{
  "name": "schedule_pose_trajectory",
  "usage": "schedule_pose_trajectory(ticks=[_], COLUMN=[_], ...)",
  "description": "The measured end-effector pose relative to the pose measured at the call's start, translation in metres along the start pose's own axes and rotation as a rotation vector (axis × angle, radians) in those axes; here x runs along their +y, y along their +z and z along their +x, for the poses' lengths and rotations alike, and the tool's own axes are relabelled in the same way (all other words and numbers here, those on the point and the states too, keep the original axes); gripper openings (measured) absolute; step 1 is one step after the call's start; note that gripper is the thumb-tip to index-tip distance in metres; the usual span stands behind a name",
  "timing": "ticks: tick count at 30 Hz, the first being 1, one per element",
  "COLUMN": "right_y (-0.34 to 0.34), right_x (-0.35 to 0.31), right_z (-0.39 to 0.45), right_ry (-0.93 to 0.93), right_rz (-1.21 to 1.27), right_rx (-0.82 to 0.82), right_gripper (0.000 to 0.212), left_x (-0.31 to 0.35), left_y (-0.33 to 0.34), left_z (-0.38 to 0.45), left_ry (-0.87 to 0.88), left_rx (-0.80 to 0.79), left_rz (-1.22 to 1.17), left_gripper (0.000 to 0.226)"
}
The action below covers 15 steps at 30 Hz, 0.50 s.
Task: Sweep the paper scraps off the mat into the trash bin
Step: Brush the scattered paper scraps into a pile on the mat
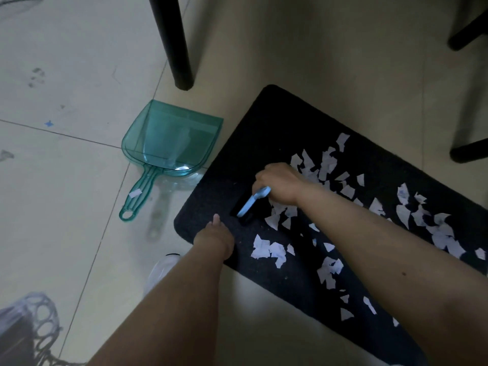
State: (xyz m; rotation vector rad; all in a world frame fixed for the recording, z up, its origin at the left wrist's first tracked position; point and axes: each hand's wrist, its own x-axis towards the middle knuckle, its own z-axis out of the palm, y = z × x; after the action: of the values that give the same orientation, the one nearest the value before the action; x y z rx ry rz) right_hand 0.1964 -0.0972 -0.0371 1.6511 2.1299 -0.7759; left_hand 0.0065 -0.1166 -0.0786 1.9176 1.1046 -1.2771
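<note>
both forearms reach down: right hand [280, 182] grasps blue brush [249, 204] on mat [277, 122] amid paper scraps [327, 165]; left hand [215, 237] clenched on mat edge. dustpan [169, 143] holds nothing; bin [29, 331] dark inside.

The right hand [280, 184] is curling tight around something, its forearm running off toward four o'clock. The left hand [215, 237] is lying knuckles-up, thumb pointing at twelve o'clock, its forearm trailing toward seven o'clock.
</note>
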Motion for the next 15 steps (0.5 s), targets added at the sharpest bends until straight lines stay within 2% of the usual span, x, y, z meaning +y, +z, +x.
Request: schedule_pose_trajectory(ticks=[3, 5, 7, 10, 15], right_y=[-0.006, -0.009, -0.008, -0.002, 0.017], right_x=[0.021, 0.026, 0.023, 0.019, 0.046], right_z=[-0.014, -0.015, -0.009, -0.005, -0.042], right_ry=[0.114, 0.148, 0.151, 0.145, 0.136], right_rz=[0.198, 0.306, 0.315, 0.277, 0.144], right_rx=[0.064, 0.175, 0.221, 0.172, 0.061], right_gripper=[0.025, 0.028, 0.034, 0.037, 0.027], left_x=[0.002, 0.008, 0.017, 0.029, 0.04], left_y=[-0.004, -0.01, -0.016, -0.019, -0.024], left_z=[0.0, -0.003, -0.005, -0.005, -0.001], left_ry=[-0.021, -0.039, -0.057, -0.043, -0.075], left_rx=[-0.007, 0.006, 0.043, 0.092, 0.062], left_rz=[0.026, 0.022, 0.028, 0.059, 0.097], left_gripper=[0.064, 0.063, 0.065, 0.07, 0.069])
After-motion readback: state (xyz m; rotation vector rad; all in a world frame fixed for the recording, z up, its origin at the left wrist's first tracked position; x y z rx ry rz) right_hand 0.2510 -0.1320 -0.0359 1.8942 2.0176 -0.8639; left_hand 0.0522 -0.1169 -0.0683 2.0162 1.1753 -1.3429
